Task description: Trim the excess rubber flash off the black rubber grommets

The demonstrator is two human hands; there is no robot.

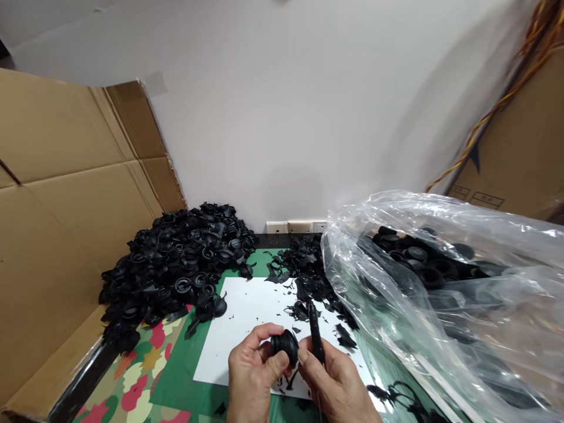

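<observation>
My left hand (255, 367) is closed around a round, ribbed black rubber part (284, 346), thumb in front and fingers behind it. Close by on the right, my right hand (331, 376) grips a slim black-handled tool (314, 332) that stands nearly upright between thumb and fingers. The tool's working end is hard to make out. My right thumb and fingertip come up to the edge of the rubber part; whether they pinch a bit of it I cannot tell. Below both hands lies a white sheet (247, 299) sprinkled with black rubber scraps.
A large heap of black ribbed rubber parts (176, 264) lies at left beside a cardboard box (66, 141). Black trimmings (308, 264) are piled behind the sheet on a green mat (180, 376). At right, a clear plastic bag (440, 329) holds more black parts.
</observation>
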